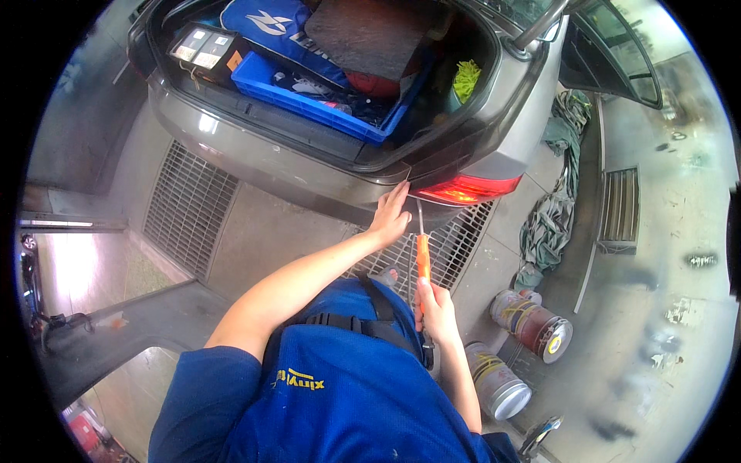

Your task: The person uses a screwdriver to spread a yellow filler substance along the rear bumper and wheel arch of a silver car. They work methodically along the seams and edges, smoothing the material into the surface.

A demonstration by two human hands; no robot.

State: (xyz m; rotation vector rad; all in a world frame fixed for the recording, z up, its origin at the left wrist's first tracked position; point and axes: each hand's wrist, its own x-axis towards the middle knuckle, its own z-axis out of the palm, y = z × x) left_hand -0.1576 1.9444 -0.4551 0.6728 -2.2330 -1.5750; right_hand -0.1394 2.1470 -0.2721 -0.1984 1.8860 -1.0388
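Observation:
The back of a grey car's rear bumper [285,179] is in front of me, with a lit red tail light [472,187] at its right corner. My left hand [392,216] lies against the bumper just left of the light, fingers stretched out, holding nothing. Lower and to the right, my right hand [436,310] is closed round the orange handle of a tool [423,255] with a thin metal shaft. The shaft points up to the bumper corner below the light, close to my left fingertips. Whether its tip touches the bumper, I cannot tell.
In the open boot sit a blue crate [309,113], a blue bag [270,27] and a dark box [204,50]. Metal floor grates [189,201] lie below. On the right are paint buckets [532,324], a crumpled grey-green cover [549,224] and an open car door [617,46].

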